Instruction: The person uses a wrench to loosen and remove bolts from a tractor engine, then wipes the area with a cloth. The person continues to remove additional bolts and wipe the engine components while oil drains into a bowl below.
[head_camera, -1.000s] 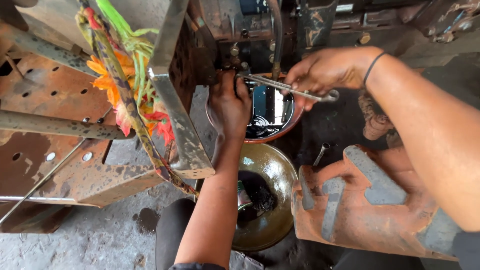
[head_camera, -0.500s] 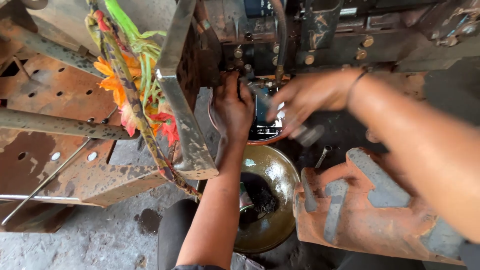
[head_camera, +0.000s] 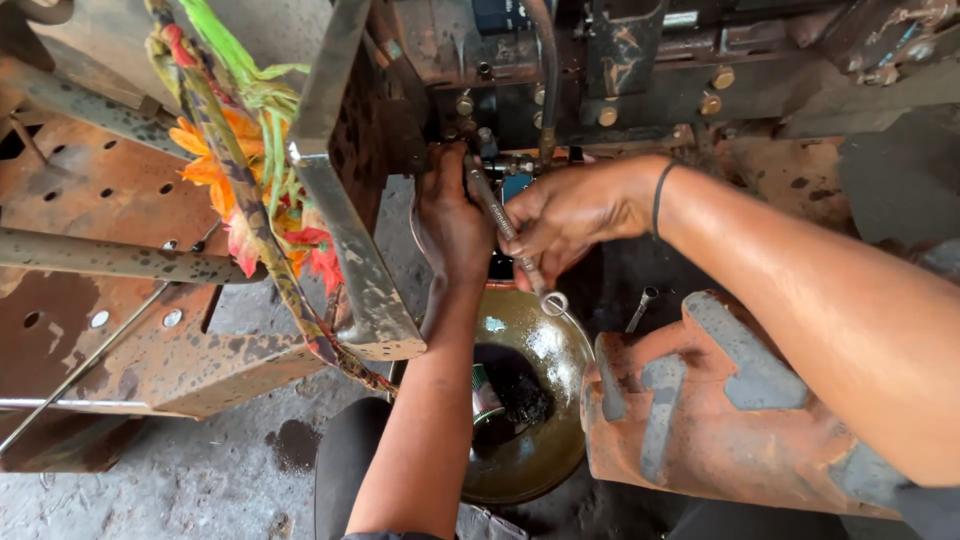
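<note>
The right hand (head_camera: 570, 215) is closed around the shank of a wrench (head_camera: 510, 240), fingers wrapped and thumb pressing along it. The wrench runs slantwise: its far end sits up among the bolts (head_camera: 470, 105) on the dark, greasy underside of the machine (head_camera: 600, 70), and its ring end (head_camera: 553, 303) points down toward the near side, just over the pan. The left hand (head_camera: 450, 215) reaches up from below, just left of the wrench and touching it, its fingers curled up against the machine at the same fitting; whether they pinch anything there I cannot tell, since the back of the hand hides them. Below both hands a brass-coloured pan (head_camera: 545, 440) holds black oil (head_camera: 510, 395). A second small wrench (head_camera: 640, 308) lies just right of the pan's far rim. To the right is a rusty orange casting (head_camera: 720, 420) with grey patches. To the left a bare metal bracket (head_camera: 350, 230) hangs down, with a garland (head_camera: 240, 170) of orange and red flowers beside it, in front of a rusted perforated plate (head_camera: 90, 200).
</note>
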